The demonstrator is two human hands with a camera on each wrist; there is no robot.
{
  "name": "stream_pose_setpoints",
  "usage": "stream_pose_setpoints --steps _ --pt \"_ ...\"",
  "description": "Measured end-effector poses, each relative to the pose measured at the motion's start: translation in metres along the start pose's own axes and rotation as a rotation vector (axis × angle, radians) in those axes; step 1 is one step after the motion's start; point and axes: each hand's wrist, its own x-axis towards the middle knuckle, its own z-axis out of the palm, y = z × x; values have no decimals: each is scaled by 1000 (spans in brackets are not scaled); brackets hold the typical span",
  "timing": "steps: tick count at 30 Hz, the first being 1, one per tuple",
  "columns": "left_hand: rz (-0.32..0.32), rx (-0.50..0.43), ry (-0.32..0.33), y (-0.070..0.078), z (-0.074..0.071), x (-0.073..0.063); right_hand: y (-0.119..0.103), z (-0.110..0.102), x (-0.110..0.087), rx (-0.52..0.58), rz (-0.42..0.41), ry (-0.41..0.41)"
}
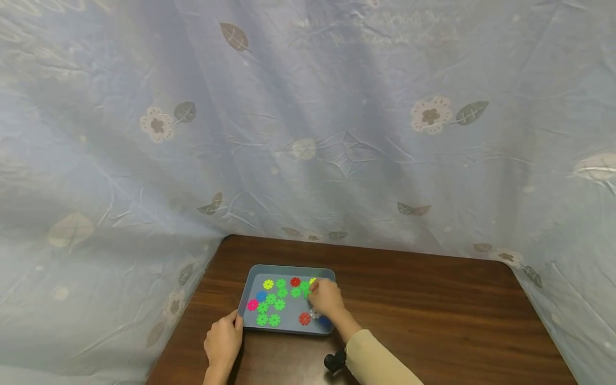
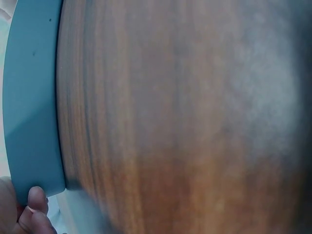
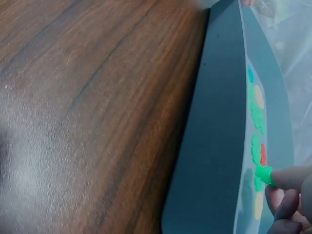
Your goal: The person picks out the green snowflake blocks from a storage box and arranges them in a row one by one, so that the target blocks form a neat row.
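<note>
A grey-blue tray point(image 1: 290, 312) holds several flower-shaped plastic discs, mostly green, such as the green disc point(image 1: 274, 320) near its front wall. My left hand point(image 1: 223, 339) grips the tray's front left corner, thumb at the rim; in the left wrist view its fingertips point(image 2: 37, 200) press the outer wall. Over the right part of the tray, my right hand point(image 1: 328, 300) pinches a green disc point(image 3: 263, 174) between thumb and fingers, seen edge-on in the right wrist view. Beside this hand lie a red disc point(image 1: 305, 319), a white disc point(image 1: 315, 314) and, partly hidden, a yellow disc point(image 1: 313, 280).
The tray stands on a dark wooden table point(image 1: 433, 310), whose surface stretches far to the right. A small black object point(image 1: 334, 361) is at the right sleeve point(image 1: 377, 358). A patterned curtain point(image 1: 308, 133) hangs behind and around the table.
</note>
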Motion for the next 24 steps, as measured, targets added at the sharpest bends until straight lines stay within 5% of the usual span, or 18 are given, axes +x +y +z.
stream_pose_setpoints --steps 12,24 --pt "-5 1 4 -1 0 0 16 -31 6 114 51 83" --pt "-9 0 -2 -2 1 0 56 -55 9 155 166 183"
